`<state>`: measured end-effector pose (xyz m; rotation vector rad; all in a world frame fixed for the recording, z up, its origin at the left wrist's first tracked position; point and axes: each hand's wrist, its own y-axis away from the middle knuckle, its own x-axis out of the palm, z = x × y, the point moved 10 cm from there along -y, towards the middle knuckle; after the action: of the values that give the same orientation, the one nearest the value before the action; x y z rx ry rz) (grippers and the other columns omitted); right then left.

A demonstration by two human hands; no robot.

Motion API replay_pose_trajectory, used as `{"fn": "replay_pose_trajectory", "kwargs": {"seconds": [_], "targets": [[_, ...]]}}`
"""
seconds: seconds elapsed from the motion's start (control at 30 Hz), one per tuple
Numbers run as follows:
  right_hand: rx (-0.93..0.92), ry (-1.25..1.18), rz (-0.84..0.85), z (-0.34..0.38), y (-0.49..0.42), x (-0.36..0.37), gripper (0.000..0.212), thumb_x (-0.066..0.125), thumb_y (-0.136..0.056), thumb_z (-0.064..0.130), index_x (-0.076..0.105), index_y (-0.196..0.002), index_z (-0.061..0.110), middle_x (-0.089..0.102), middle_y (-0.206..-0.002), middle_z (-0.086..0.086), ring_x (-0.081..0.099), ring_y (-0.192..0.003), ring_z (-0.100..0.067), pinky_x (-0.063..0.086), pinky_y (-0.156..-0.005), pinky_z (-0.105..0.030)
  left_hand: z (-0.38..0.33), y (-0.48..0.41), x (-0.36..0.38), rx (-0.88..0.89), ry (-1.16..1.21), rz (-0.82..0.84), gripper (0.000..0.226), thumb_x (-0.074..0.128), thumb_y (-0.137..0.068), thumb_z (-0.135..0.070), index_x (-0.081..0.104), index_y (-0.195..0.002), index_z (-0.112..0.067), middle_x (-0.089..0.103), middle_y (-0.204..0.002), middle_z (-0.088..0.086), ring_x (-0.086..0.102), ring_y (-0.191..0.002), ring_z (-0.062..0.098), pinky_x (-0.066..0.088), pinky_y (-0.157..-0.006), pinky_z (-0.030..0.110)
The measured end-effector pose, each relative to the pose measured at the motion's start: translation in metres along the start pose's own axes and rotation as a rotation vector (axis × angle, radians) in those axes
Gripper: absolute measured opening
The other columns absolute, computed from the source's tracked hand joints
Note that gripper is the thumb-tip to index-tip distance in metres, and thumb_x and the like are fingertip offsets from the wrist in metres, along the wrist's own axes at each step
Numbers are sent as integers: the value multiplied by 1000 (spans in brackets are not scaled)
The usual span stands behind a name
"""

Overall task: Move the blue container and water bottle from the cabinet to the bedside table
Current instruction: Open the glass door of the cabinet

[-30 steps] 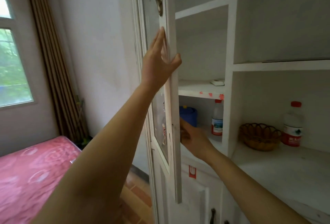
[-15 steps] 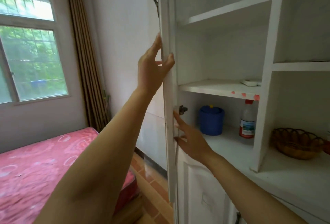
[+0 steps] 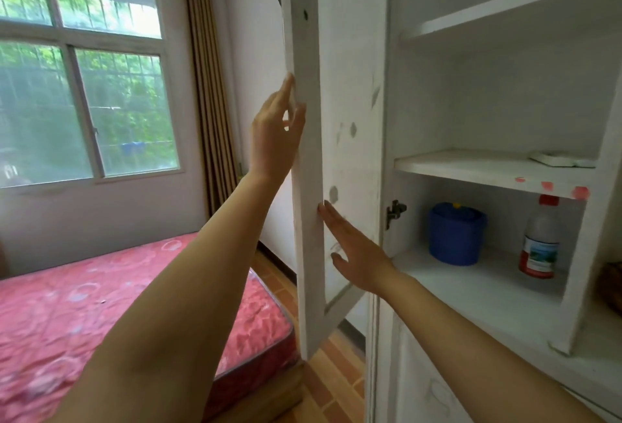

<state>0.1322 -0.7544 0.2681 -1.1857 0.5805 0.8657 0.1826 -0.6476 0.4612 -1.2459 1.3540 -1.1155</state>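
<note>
Two straight-fingered hands — left hand (image 3: pixel 273 138): door (image 3: pixel 350 52) edge | right hand (image 3: pixel 360 254): door face | blue container (image 3: pixel 454 237) shelved

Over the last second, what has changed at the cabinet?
The cabinet door has swung wider open, with the left hand at its edge and the right hand flat on its inner face. The blue container and water bottle remain on the shelf, untouched.

Lower shelf (image 3: pixel 471 291), white: blue container (image 3: pixel 456 234) upright at back left, lid on. Water bottle (image 3: pixel 540 240) upright toward back right corner, red cap, well apart from container. Middle shelf (image 3: pixel 471 166): flat white object (image 3: pixel 555 159) at back right; red smudges along front edge, right end.
</note>
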Motion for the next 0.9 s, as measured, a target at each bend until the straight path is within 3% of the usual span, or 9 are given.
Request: {"fn": "replay_pose_trajectory", "kwargs": {"seconds": [0.13, 0.23, 0.3, 0.43, 0.57, 0.67, 0.77, 0.9], "targets": [[32, 75, 59, -4, -20, 19, 90, 44, -92, 9, -28, -124, 53, -25, -143, 26, -1, -142, -12, 49, -89, -28, 30, -5, -2, -13, -159, 77, 51, 54, -90, -12, 36, -135, 2, 61, -92, 21, 50, -76, 16, 42, -73, 19], [76, 120, 97, -13, -34, 35, 91, 43, -91, 5, -30, -123, 50, -31, -142, 25, -10, -141, -11, 50, -69, -18, 53, 4, 4, -15, -234, 174, 58, 52, -91, -13, 24, -141, 0, 51, -129, 21, 53, -108, 25, 42, -91, 28], [94, 154, 99, -20, -44, 45, 93, 43, -90, 3, -30, -127, 47, -32, -145, 22, -12, -141, -12, 46, -60, -13, 64, 13, 6, -7, -275, 224, 60, 50, -92, -11, 20, -142, 1, 34, -146, 20, 37, -132, 30, 33, -105, 33], [125, 244, 102, -31, -62, 60, 89, 44, -89, 3, -23, -138, 35, -30, -148, 15, -14, -141, -15, 30, -52, -9, 86, 30, 8, 37, -442, 286, 61, 47, -93, -11, 15, -143, -1, 19, -152, 19, 22, -140, 30, 29, -112, 44], [113, 304, 53, -40, -73, 70, 94, 45, -86, 3, -28, -135, 36, -35, -147, 12, -21, -139, -20, 30, -58, -11, 102, 44, 13, 91, -556, 309, 53, 35, -95, -20, 20, -143, -8, 19, -153, 17, 17, -141, 27, 25, -113, 49], [93, 320, 30, -41, -75, 73, 93, 43, -86, 6, -33, -129, 36, -37, -144, 10, -24, -138, -21, 41, -71, -17, 103, 46, 13, 105, -576, 296, 49, 32, -96, -21, 22, -143, -9, 21, -152, 17, 18, -141, 27, 23, -114, 48], [88, 325, 34, -40, -75, 72, 85, 43, -89, 16, -27, -136, 30, -36, -143, 8, -28, -134, -21, 44, -92, -30, 106, 45, 14, 91, -575, 312, 49, 28, -97, -23, 20, -144, -10, 20, -153, 16, 17, -142, 27, 20, -114, 50], [97, 331, 34, -41, -75, 69, 78, 41, -91, 26, -19, -141, 28, -29, -150, 2, -22, -139, -25, 43, -100, -38, 105, 45, 14, 90, -609, 326, 50, 23, -97, -27, 20, -144, -11, 18, -153, 15, 15, -142, 26, 15, -115, 49]]}}
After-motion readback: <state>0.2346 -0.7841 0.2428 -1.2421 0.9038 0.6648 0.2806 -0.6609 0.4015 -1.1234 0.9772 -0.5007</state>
